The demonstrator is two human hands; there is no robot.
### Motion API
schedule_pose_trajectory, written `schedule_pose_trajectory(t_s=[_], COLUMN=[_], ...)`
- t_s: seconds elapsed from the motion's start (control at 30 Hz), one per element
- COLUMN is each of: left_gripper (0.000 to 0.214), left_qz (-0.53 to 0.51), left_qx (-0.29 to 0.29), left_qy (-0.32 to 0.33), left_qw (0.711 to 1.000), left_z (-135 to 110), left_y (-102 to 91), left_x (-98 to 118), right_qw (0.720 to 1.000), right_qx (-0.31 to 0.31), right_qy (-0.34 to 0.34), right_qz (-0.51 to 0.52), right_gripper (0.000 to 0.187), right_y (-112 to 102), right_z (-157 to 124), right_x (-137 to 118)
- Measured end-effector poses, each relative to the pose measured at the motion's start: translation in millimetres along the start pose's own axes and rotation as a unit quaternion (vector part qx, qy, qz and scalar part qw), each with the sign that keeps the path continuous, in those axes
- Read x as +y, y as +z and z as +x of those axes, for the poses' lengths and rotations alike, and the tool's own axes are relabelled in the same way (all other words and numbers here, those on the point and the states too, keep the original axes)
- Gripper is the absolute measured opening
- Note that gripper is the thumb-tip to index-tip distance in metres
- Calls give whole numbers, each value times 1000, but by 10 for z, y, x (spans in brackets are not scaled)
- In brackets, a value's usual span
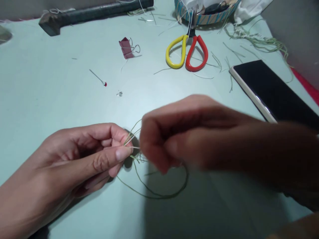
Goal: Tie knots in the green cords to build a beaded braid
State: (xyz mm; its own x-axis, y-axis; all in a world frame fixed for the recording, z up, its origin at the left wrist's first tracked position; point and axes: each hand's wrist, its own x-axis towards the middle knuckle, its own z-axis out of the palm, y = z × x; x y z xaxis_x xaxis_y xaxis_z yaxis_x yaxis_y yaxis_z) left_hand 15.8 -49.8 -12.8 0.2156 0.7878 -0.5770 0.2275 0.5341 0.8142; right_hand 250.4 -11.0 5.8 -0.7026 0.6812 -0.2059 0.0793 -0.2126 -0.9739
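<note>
My left hand point(92, 159) is closed in a pinch, thumb against index finger, on several thin green and white threads point(134, 136). A loop of green cord point(171, 196) hangs from that pinch and curves over the table to the right. My right hand point(171, 139), slightly blurred, is curled closed just right of the left fingertips. Threads run from the left pinch up to its fingers, and its fingertips are partly hidden. Beyond the hands lie a pin with a red tip point(98, 78) and a small clear-and-metal piece point(119, 94).
A maroon binder clip point(126, 49) and yellow-and-red-handled scissors point(176, 61) lie farther back. A phone point(274, 89) is at the right, near green thread scraps point(266, 43). Along the back are a dark metal bar point(99, 15) and a striped container point(211, 18).
</note>
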Motion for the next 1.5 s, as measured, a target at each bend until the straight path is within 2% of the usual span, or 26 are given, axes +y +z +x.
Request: schedule_pose_trajectory(t_s=[0.07, 0.13, 0.23, 0.3, 0.4, 0.47, 0.5, 0.53, 0.6, 0.63, 0.67, 0.77, 0.87, 1.17, 1.3, 1.5], left_gripper=[17, 20, 18, 17, 20, 22, 22, 21, 23, 24, 26, 30, 31, 22, 18, 12], left_qz=[-9, -29, -62, -73, -69, -59, -53, -46, -30, -24, -19, -5, 5, -4, 8, 42], left_qx=[-32, -47, -74, -82, -74, -62, -51, -39, -13, -5, -1, 1, 4, -34, -38, -45], left_qy=[-26, -31, -13, 0, 6, 9, 12, 18, 32, 37, 37, 32, 21, -6, 13, 48], left_qw=[999, 998, 995, 994, 995, 996, 997, 998, 999, 999, 999, 999, 1000, 999, 999, 997], left_z=[21, 41, 55, 56, 48, 37, 33, 30, 36, 44, 54, 82, 78, -6, 0, 36], left_y=[0, 9, 22, 25, 31, 44, 54, 67, 95, 108, 118, 124, 89, -20, -12, 37], left_x=[27, 48, 57, 49, 33, 27, 27, 29, 35, 38, 41, 34, -8, -103, -47, 3], right_qw=[998, 990, 963, 950, 939, 922, 901, 867, 788, 760, 753, 800, 835, 878, 902, 917], right_qx=[43, 94, 175, 212, 256, 266, 262, 256, 240, 233, 220, 149, 105, 83, 44, 55], right_qy=[-44, -56, -93, -121, -117, -100, -105, -119, -159, -187, -215, -279, -269, -217, -189, -176], right_qz=[-34, -92, -180, -197, -198, -262, -330, -410, -544, -577, -582, -510, -468, -418, -385, -354], right_gripper=[28, 30, 26, 20, 17, 20, 21, 21, 23, 25, 27, 25, 16, 10, 20, 20], right_y=[-121, -224, -294, -298, -312, -342, -356, -363, -342, -311, -267, -105, 16, 57, 88, 131], right_z=[1, 1, -28, -60, -82, -66, -52, -36, -8, -1, 1, -21, -37, -5, 2, 27], right_x=[13, 27, 21, -4, -50, -60, -54, -40, 6, 34, 61, 127, 165, 145, 124, 153])
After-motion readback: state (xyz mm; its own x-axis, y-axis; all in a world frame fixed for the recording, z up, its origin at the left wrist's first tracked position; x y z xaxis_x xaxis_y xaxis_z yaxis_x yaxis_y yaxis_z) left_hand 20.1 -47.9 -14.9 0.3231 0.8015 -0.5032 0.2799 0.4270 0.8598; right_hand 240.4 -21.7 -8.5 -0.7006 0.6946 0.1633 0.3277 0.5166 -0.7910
